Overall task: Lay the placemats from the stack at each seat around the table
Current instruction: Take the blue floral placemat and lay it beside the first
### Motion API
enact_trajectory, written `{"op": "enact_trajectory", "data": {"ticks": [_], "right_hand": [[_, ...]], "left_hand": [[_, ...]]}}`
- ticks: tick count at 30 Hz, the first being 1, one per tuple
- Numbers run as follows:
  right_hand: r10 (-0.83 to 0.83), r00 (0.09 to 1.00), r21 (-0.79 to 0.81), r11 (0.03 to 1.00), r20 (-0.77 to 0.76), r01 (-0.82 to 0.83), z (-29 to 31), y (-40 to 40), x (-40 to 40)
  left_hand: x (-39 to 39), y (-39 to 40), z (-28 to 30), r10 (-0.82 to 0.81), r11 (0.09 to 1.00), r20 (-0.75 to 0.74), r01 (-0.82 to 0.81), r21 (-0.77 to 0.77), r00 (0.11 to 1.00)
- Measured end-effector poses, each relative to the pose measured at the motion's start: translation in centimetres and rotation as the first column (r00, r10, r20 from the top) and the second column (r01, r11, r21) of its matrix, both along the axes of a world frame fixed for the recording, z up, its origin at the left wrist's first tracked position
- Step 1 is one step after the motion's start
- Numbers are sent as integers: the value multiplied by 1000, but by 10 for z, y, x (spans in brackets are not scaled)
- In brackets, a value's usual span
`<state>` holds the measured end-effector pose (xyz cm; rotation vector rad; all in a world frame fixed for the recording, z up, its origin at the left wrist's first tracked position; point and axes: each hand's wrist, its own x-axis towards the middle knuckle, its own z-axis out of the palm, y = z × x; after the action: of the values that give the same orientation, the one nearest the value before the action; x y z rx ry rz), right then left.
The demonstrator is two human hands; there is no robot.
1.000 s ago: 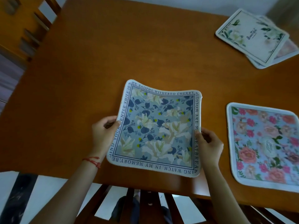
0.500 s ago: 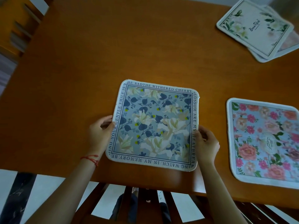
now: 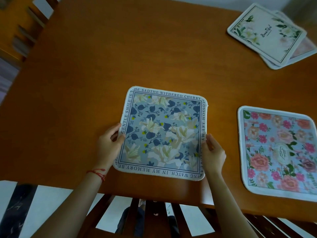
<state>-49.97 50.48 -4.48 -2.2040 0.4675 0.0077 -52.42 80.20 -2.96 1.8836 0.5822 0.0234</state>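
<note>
A blue floral placemat (image 3: pixel 163 133), bordered with printed lettering, lies flat on the wooden table (image 3: pixel 154 48) near its close edge, straight ahead of the person at about six o'clock in the view. The left hand (image 3: pixel 109 145) grips the mat's left edge, thumb on the top face and fingers curled toward the underside; a red string bracelet (image 3: pixel 97 172) circles that wrist. The right hand (image 3: pixel 213 154) grips the right edge, fingers curled around the rim with the thumb lying along the border. At about four o'clock from the blue mat, well apart from it, a pink rose placemat (image 3: pixel 279 152) lies flat on the table, its right side cut off by the frame. At about two o'clock, toward the far right corner, sits the stack of placemats (image 3: pixel 269 34), fanned slightly; the top one is white with green leaves and a line of script, and a pinkish one shows beneath it. How many are in the stack cannot be told. Below the near table edge, the dark slats of a wooden chair back (image 3: pixel 154 217) stand between the person and the table, with pale floor showing through. At ten o'clock, another chair (image 3: pixel 29 26) stands by the far left corner.
</note>
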Motion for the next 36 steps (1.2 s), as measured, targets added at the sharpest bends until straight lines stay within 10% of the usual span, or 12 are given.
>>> {"op": "enact_trajectory", "data": {"ticks": [36], "right_hand": [[-150,989,22,988,-14,150,4,-5,-9]], "left_hand": [[-7,-9,-6,-33,992,-48,27,-120,998]]}}
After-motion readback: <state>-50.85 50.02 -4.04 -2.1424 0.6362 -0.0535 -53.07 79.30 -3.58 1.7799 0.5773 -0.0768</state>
